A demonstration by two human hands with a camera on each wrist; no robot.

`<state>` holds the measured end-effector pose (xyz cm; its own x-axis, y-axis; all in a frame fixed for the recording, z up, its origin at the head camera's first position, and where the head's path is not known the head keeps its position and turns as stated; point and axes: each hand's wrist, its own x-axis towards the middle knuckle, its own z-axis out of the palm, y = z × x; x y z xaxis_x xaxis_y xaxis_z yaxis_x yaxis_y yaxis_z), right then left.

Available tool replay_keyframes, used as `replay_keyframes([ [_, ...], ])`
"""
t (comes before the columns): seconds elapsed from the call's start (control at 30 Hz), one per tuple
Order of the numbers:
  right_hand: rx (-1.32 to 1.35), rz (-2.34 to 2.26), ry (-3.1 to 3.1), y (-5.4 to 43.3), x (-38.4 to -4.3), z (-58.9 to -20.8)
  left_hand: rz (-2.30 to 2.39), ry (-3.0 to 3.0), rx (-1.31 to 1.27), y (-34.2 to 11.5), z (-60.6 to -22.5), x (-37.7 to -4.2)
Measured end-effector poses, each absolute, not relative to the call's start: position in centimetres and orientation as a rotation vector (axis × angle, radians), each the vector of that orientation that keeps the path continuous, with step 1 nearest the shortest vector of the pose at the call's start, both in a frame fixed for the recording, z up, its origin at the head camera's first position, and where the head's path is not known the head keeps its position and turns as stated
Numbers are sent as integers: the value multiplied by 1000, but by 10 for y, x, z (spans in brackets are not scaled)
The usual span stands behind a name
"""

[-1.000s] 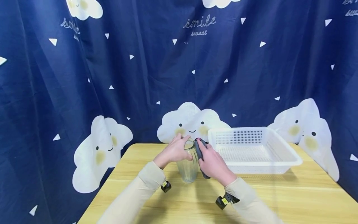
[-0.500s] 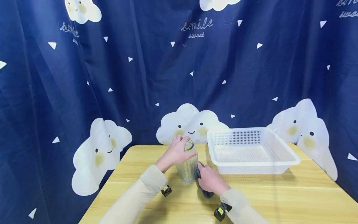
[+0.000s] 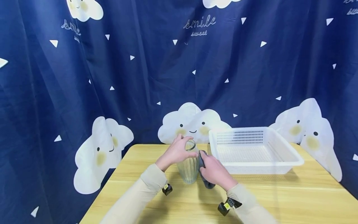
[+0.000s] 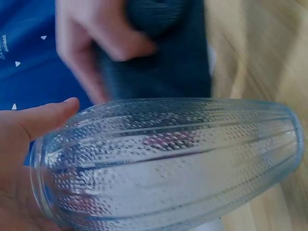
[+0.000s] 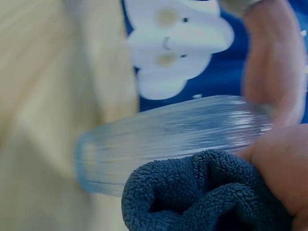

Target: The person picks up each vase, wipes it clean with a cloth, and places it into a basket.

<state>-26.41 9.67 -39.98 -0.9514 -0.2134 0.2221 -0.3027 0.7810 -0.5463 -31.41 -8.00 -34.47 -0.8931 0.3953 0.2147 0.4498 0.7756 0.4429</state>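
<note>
A clear ribbed glass vase (image 3: 189, 171) stands upright on the wooden table, its textured wall filling the left wrist view. My left hand (image 3: 179, 151) grips it near the rim, with the thumb and fingers round the neck. On the vase's right side, my right hand (image 3: 214, 170) holds a dark grey-blue towel (image 3: 208, 184). The towel's folded terry pile (image 5: 192, 187) lies close along the glass in the right wrist view. Part of the vase is hidden behind the towel there. Motion blurs the right hand in the left wrist view.
Right of the hands, a white perforated plastic basket (image 3: 268, 168) sits toward the back of the wooden table (image 3: 279, 199). Behind the table hangs a dark blue curtain (image 3: 156, 74) printed with clouds and triangles. Each wrist wears a small black camera.
With the towel, my right hand moved down along the vase's side, then partway back up. My left hand stays at the neck, and the vase keeps its place.
</note>
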Motion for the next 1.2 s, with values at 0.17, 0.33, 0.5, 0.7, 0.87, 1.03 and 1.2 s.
replay_keyframes([
  [0.17, 477, 774, -2672, 94, -257, -366, -751, -2883, -678, -81, -335, -312],
  [0.33, 494, 662, -2643, 87, -256, -362, -775, -2895, -710, -83, -333, -313],
  [0.5, 447, 690, -2744, 84, -265, -383, -760, -2893, -734, -86, -337, -315],
  [0.7, 437, 767, -2880, 83, -275, -419, -725, -2855, -733, -88, -342, -315],
  [0.87, 463, 600, -2971, 82, -278, -449, -677, -2797, -700, -86, -348, -313],
  [1.03, 477, 671, -2979, 85, -280, -449, -739, -2788, -628, -84, -352, -313],
  [1.2, 450, 857, -2940, 92, -273, -429, -790, -2807, -626, -83, -353, -311],
])
